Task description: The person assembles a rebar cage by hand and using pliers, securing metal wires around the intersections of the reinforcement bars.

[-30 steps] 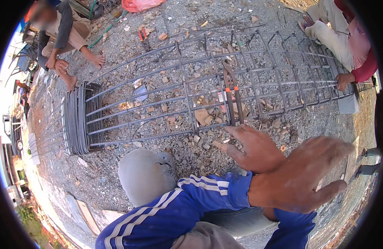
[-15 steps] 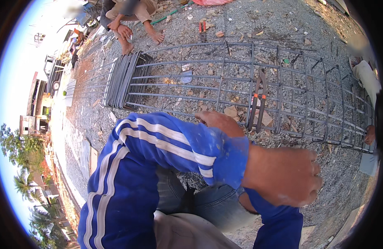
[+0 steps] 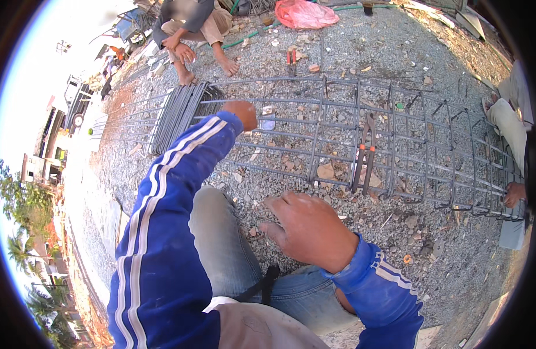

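Observation:
A long cage of steel rebar [image 3: 340, 106] lies on the gravel in front of me. At its left part a tight stack of rectangular stirrups [image 3: 176, 119] is bunched around the long bars. My left hand [image 3: 242, 114] is stretched over the bars just right of that stack; its fingers are hidden below the back of the hand. Nearer to me, short of the cage, my right hand [image 3: 311, 227] hovers above the gravel with thumb and fingers apart, holding nothing visible. Long-handled cutters [image 3: 364, 157] with orange-banded dark handles rest across the cage.
Red-handled pliers [image 3: 291, 58] lie beyond the cage. A barefoot person [image 3: 198, 35] sits at the far left, and another person's hand [image 3: 515, 193] is at the cage's right end. A pink plastic bag [image 3: 306, 14] and green hose [image 3: 253, 35] lie at the back.
My arms were crossed and have parted. The left hand has swung from the right side over to the bars beside the stirrup stack; the right hand has come back nearer to me.

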`<state>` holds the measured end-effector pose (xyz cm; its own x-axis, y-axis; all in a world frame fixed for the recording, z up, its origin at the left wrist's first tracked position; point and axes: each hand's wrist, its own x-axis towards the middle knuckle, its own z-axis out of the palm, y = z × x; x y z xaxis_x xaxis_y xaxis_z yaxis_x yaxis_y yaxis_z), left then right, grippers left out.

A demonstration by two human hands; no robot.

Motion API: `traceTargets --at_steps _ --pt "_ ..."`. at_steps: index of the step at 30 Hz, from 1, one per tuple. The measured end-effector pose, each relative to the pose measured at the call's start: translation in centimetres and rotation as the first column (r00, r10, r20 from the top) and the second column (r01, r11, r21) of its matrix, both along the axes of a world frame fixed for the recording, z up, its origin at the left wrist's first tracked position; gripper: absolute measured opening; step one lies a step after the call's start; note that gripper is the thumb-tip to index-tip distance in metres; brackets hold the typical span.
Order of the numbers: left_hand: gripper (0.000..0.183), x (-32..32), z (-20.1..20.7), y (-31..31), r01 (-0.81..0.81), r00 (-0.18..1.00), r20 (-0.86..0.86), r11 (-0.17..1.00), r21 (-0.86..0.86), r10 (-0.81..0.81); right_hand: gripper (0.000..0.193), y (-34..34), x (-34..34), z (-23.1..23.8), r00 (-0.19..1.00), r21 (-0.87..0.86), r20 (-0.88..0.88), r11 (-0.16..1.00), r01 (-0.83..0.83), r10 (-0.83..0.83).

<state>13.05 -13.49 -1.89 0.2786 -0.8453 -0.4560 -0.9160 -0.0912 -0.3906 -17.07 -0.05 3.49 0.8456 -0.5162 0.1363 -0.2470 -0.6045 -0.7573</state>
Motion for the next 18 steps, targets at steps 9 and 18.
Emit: traceTargets --at_steps 9,18 --pt "0.031 11.1 -11.1 6.3 0.684 0.728 -0.285 0.69 0.238 -0.624 0.036 0.4 4.4 2.1 0.999 -0.114 -0.05 0.993 0.006 -0.012" --pt "0.019 12.8 -12.8 8.4 -0.012 0.675 -0.737 0.999 0.03 0.03 0.042 -3.5 10.9 -0.5 0.977 -0.152 -0.194 0.987 0.057 -0.086"
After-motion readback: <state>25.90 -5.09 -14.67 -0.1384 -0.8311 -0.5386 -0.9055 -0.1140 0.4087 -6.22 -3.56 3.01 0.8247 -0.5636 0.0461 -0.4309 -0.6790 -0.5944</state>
